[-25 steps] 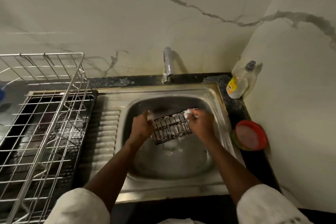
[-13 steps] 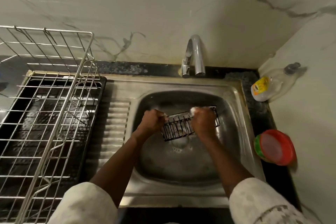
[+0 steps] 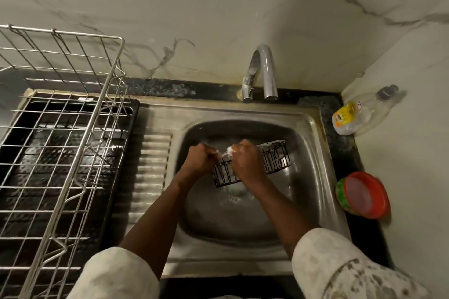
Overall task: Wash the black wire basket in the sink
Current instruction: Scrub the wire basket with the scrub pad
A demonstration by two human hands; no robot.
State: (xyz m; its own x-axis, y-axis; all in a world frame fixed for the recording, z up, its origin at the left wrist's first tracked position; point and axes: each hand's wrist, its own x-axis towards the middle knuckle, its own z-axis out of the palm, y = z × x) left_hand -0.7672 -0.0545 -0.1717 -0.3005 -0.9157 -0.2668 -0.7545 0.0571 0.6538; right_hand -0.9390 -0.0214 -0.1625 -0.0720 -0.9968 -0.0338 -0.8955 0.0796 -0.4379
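Note:
A small black wire basket (image 3: 275, 159) is held above the bowl of the steel sink (image 3: 313, 177). My left hand (image 3: 200, 161) grips the basket's left end. My right hand (image 3: 246, 164) is curled over the basket's middle and holds a small soapy white scrubber (image 3: 229, 150) against the wires. Only the basket's right part and lower left corner show; the hands hide the middle. Suds lie on the sink bottom under the basket.
A curved steel tap (image 3: 261, 73) stands behind the sink. A large wire dish rack (image 3: 63, 143) over a black tray fills the left. A dish soap bottle (image 3: 357, 114) and a red-lidded tub (image 3: 363, 194) sit on the dark counter at right.
My right hand has slid left along the basket toward my left hand, uncovering the basket's right end. The camera view has shifted, so the sink sits more to the right.

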